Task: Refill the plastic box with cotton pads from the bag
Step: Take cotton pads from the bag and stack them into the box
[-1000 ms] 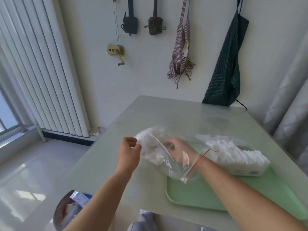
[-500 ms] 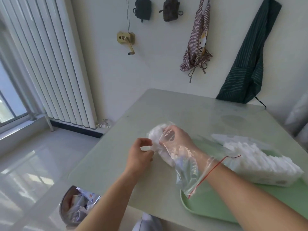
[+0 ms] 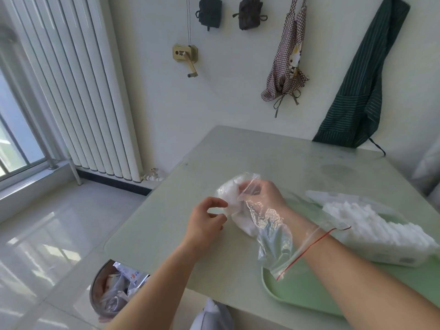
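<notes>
A pale green desk with a glossy top stands against the wall. A light green tray lies at its near right side and bears a clear box heaped with white pads. A clear bag is just left of the tray; whether it touches the desk is unclear. A full bin stands on the floor.

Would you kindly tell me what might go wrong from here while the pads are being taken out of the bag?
1. The right hand is wrist-deep in the bag, gripping the cotton pads at its closed end; pulling out may drag the film along if the left hand loses its pinch.
2. The plastic box on the tray already looks heaped, so added pads may spill.
3. Loose pads could drop off the table edge into the open bin below.
</notes>
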Demonstrator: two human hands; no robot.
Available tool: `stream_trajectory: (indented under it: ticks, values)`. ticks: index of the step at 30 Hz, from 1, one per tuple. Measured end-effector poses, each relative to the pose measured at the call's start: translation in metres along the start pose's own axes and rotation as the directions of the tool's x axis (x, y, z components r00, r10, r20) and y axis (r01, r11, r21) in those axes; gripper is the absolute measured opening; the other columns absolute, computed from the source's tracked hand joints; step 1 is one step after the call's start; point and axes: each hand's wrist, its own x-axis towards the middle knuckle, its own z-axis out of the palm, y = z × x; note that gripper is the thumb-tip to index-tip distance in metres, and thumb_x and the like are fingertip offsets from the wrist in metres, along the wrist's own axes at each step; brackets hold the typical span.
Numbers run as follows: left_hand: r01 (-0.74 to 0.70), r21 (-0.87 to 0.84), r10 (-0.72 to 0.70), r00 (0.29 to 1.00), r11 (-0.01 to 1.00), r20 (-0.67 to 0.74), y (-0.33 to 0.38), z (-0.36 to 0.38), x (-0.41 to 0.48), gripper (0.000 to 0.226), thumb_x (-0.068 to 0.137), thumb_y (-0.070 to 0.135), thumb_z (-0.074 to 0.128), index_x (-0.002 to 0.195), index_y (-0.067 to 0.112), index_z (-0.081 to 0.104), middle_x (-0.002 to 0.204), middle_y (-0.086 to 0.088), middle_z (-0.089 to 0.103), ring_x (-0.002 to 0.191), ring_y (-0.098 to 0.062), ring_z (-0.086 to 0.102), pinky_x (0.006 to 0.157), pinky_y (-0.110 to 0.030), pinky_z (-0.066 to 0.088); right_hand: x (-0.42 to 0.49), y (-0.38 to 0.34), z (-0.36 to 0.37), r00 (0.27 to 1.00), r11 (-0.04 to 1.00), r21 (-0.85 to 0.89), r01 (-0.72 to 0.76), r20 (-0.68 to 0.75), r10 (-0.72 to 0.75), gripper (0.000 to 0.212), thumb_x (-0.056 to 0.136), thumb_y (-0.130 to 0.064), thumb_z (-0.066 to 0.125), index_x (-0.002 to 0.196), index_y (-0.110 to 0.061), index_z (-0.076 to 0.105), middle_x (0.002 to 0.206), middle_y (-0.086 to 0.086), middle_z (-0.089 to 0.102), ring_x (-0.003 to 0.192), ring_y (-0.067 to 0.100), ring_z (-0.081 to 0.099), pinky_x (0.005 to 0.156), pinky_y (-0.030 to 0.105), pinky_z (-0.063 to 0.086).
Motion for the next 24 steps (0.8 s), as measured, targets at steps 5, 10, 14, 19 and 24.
stream_trajectory:
  ticks: [5,10,14,19,24]
  values:
    - [0.001,0.021,-0.001,1.0,1.0,0.016,0.001,-0.002,-0.003,0.028,0.071,0.008,0.057,0.09,0.026,0.068,0.093,0.004,0.072,0.073,-0.022,0.067,0.077,-0.044,0.057,0.0,-0.002,0.0,0.979,0.964,0.216,-0.158,0.159,0.124,0.025,0.089,0.003,0.061,0.114,-0.001,0.067,0.088,0.003,0.067,0.077,0.011,0.066,0.055,0.006,0.046]
    - [-0.01,0.055,0.007,0.999,0.998,0.051,0.002,-0.002,-0.003,0.038,0.068,0.011,0.053,0.091,0.035,0.071,0.099,-0.003,0.073,0.074,-0.023,0.066,0.076,-0.048,0.056,0.0,-0.007,0.001,0.985,0.981,0.15,-0.121,0.143,0.1,0.024,0.088,-0.014,0.062,0.111,-0.011,0.068,0.074,-0.006,0.06,0.071,0.012,0.061,0.064,0.015,0.047]
    - [-0.012,0.064,0.008,0.999,0.998,0.054,0.001,-0.004,-0.003,0.041,0.067,0.016,0.052,0.094,0.036,0.075,0.098,-0.002,0.075,0.077,-0.02,0.069,0.083,-0.045,0.056,-0.002,-0.004,0.003,0.979,0.99,0.103,-0.099,0.187,0.079,0.018,0.091,-0.002,0.056,0.075,-0.002,0.064,0.047,0.001,0.059,0.042,0.01,0.06,0.04,0.012,0.044]
    - [-0.015,0.0,0.015,0.999,1.0,0.039,0.002,-0.006,-0.005,0.042,0.081,-0.005,0.051,0.102,0.024,0.072,0.11,0.008,0.073,0.086,-0.01,0.072,0.082,-0.031,0.058,-0.001,0.004,-0.001,0.992,0.98,0.158,-0.125,0.035,0.121,0.01,0.086,-0.011,0.074,0.094,-0.016,0.076,0.087,0.001,0.071,0.074,0.01,0.065,0.055,0.006,0.044]
    - [-0.033,0.018,0.031,0.997,0.999,0.068,0.004,-0.007,-0.008,0.041,0.081,-0.005,0.052,0.101,0.024,0.075,0.107,0.014,0.073,0.087,-0.01,0.072,0.086,-0.036,0.056,-0.004,-0.002,-0.003,0.98,0.984,0.112,-0.136,0.162,0.117,0.027,0.084,-0.003,0.071,0.079,-0.028,0.061,0.086,-0.002,0.066,0.075,0.008,0.064,0.066,0.013,0.051]
